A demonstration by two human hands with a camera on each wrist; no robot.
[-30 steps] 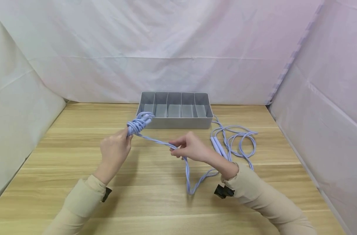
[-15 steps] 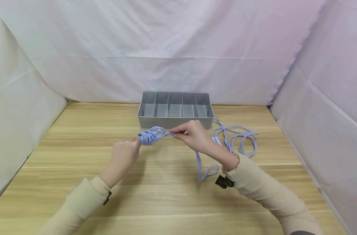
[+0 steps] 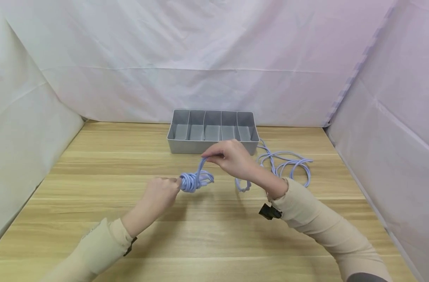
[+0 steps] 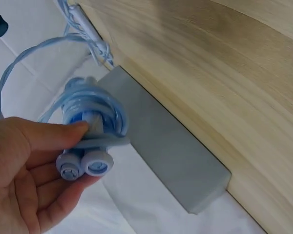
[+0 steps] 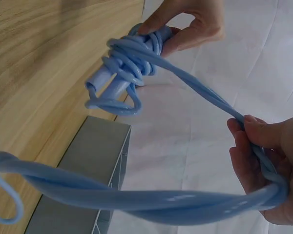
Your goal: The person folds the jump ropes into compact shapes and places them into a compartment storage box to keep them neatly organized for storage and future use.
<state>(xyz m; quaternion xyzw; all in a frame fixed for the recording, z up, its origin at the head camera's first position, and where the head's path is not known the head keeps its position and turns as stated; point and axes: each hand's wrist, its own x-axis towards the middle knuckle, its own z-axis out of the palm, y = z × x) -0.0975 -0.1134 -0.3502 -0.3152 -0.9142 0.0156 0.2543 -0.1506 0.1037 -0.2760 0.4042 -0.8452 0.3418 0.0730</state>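
Observation:
My left hand [image 3: 160, 194] grips a light-blue jump rope [image 3: 189, 182] by its two handles. In the left wrist view the handle ends [image 4: 97, 163] stick out beneath my thumb, side by side. Several turns of cord wrap round both handles, as the right wrist view shows. My right hand [image 3: 232, 159] is above and to the right of the bundle, pinching the doubled cord [image 5: 210, 95] between thumb and fingers. The cord rises from the bundle to those fingers, and a loose loop [image 3: 243, 185] hangs beyond them.
A grey box [image 3: 214, 146] with several compartments stands at the table's back, by the white cloth [image 3: 214, 90]. To its right a second light-blue jump rope [image 3: 288, 152] lies in loose loops, partly hidden by my right forearm. Wood tabletop [image 3: 207, 239] spreads below my hands.
My left hand has moved right and slightly down with the bundle, which has turned. The right hand has carried the cord upward over it, and the trailing loop hangs shorter and higher.

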